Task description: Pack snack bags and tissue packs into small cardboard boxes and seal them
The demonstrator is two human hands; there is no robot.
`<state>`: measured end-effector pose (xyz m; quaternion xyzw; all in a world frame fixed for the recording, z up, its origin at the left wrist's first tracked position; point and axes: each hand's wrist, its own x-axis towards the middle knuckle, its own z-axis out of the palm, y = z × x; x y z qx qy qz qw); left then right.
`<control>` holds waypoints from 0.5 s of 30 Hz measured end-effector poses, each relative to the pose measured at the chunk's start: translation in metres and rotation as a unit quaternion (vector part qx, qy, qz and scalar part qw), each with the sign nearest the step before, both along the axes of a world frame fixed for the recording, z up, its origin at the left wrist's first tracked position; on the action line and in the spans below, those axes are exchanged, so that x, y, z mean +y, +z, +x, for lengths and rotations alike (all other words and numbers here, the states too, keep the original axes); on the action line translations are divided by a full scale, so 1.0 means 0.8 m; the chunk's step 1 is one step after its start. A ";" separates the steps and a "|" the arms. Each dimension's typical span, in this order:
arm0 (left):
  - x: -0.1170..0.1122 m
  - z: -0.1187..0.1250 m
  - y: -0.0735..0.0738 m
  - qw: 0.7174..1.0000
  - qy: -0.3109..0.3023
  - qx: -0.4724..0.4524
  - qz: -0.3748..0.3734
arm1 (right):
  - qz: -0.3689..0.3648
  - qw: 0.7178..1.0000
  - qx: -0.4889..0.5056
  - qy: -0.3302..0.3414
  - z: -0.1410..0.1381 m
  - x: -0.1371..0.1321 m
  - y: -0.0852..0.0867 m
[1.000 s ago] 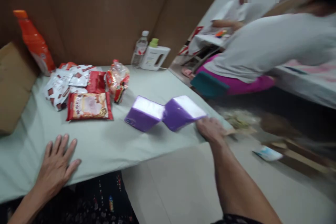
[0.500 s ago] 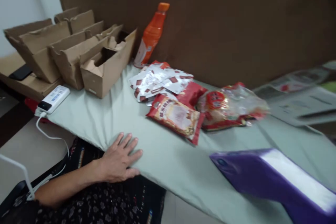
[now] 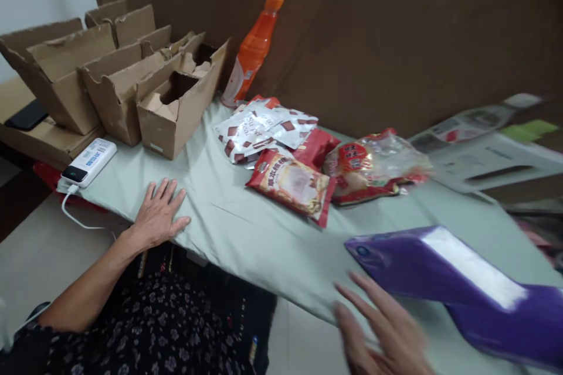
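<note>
My left hand [image 3: 159, 214] lies flat on the pale green cloth [image 3: 211, 217] near the table's front edge, fingers spread and holding nothing. At the lower right, my right hand [image 3: 382, 328] is blurred, its fingers apart and nothing visible in them. Just beyond it lies a purple pack with a white panel [image 3: 431, 269]; I cannot tell whether the hand touches it. In the middle rest a red and cream snack packet [image 3: 292, 184], white packets with brown squares [image 3: 259, 129], and a clear and red snack bag [image 3: 373, 167].
Torn cardboard boxes [image 3: 176, 105] stand at the left back. An orange drink bottle [image 3: 253, 50] leans against the brown backing [image 3: 396, 29]. A white power bank [image 3: 90, 161] with a cable sits at the left edge, near a dark phone [image 3: 26, 115]. Printed plastic bags [image 3: 497, 158] lie at right.
My left hand has slid left and farther in along the cloth. My right hand has come into view at the lower right, near the purple pack. The view has shifted slightly.
</note>
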<state>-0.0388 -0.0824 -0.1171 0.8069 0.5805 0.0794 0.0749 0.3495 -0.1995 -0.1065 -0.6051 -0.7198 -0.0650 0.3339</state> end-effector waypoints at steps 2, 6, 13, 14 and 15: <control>-0.006 0.001 -0.003 1.000 0.007 -0.004 0.003 | 0.005 0.997 0.006 0.078 -0.044 0.048 -0.006; -0.025 0.003 -0.002 0.999 0.031 -0.012 0.012 | -0.050 0.987 -0.031 0.147 -0.139 0.133 -0.030; -0.027 -0.010 0.011 0.995 0.072 -0.051 0.056 | -0.093 0.952 -0.144 0.252 -0.196 0.116 -0.073; -0.018 -0.013 0.017 0.992 0.088 -0.061 0.072 | -0.092 0.952 -0.144 0.254 -0.192 0.109 -0.075; -0.006 -0.017 0.023 0.988 0.107 -0.071 0.091 | -0.090 0.953 -0.142 0.254 -0.187 0.104 -0.077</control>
